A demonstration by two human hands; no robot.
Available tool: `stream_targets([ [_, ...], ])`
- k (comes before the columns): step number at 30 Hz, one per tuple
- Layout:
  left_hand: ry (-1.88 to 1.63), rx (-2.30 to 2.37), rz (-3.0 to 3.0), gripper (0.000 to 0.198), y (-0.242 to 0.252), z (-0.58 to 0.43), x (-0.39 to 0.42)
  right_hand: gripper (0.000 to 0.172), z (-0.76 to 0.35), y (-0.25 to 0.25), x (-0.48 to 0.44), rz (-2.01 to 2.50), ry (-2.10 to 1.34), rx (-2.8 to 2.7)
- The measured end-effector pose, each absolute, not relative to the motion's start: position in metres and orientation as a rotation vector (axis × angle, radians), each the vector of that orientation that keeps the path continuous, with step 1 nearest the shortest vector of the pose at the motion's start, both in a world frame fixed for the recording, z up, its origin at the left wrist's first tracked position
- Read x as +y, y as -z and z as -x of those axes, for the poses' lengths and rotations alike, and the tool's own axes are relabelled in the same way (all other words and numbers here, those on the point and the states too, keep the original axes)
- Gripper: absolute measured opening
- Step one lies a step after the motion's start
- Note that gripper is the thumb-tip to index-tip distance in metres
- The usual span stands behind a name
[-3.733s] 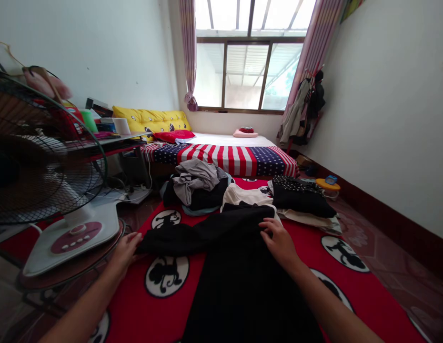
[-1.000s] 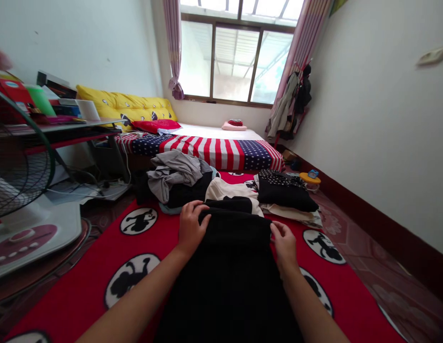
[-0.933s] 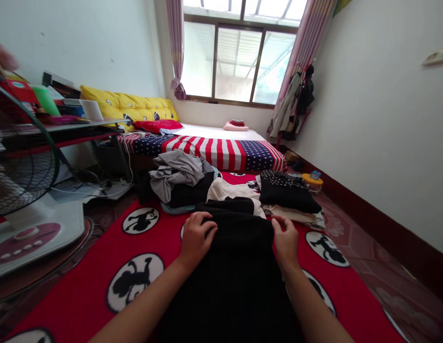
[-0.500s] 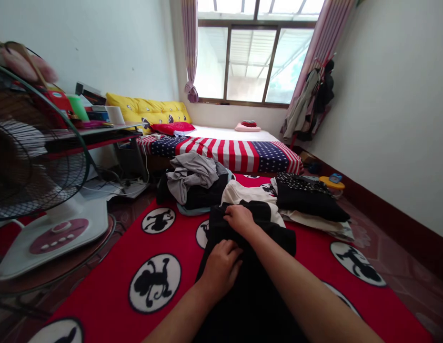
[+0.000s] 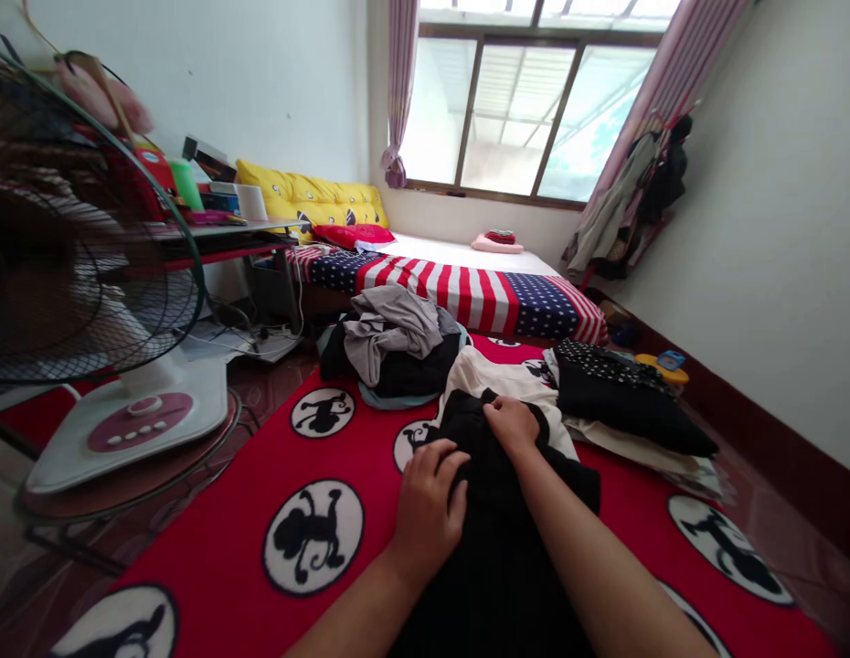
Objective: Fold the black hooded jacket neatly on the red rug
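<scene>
A black garment point(image 5: 507, 567) lies spread in front of me, its far end bunched into folds. My right hand point(image 5: 513, 423) is closed on the cloth at that far end, fingers bent over a fold. At the garment's left edge rests my left hand point(image 5: 430, 498), fingers apart and slightly bent, thumb toward the cloth. Under the far end of the black garment is a cream garment point(image 5: 494, 373), partly covered. Beyond on the left, a crumpled grey garment point(image 5: 398, 324) tops a heap of dark and light blue clothes. A folded stack with a black garment point(image 5: 623, 407) sits on the right.
A red blanket point(image 5: 219, 548) with monkey prints covers the floor area. On the left a fan point(image 5: 143, 402) stands on a round stool, near a cluttered desk point(image 5: 226, 233). A bed point(image 5: 459, 292) lies ahead; a yellow lid-like object point(image 5: 662, 367) is at right.
My view has turned slightly left. My right hand has shifted right along the bunched far end and gripped a fold. My left hand has moved to the garment's left edge, fingers more spread.
</scene>
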State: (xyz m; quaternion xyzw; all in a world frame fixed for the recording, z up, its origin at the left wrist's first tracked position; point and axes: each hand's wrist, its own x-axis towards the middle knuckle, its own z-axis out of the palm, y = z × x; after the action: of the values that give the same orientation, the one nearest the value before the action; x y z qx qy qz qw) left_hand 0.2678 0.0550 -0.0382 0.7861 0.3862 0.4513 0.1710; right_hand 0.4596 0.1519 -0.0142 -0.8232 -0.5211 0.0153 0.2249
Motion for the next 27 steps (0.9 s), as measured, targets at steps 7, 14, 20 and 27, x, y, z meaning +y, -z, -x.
stream_targets([
  [7,-1.335,1.135,-2.008,0.043,0.051,-0.271,0.072,0.027,-0.432,-0.020,0.160,2.020,0.048,-1.530],
  [14,-1.284,1.161,-1.969,0.023,0.046,-0.268,0.069,0.015,-0.416,-0.024,0.172,1.983,-0.098,-1.798],
  [20,-1.202,1.331,-1.850,0.018,0.048,-0.267,0.074,0.018,-0.431,-0.008,0.176,1.872,0.050,-1.463],
  [27,-1.374,1.448,-2.012,0.016,0.042,-0.258,0.074,0.022,-0.448,0.008,0.177,1.877,-0.295,-1.490],
])
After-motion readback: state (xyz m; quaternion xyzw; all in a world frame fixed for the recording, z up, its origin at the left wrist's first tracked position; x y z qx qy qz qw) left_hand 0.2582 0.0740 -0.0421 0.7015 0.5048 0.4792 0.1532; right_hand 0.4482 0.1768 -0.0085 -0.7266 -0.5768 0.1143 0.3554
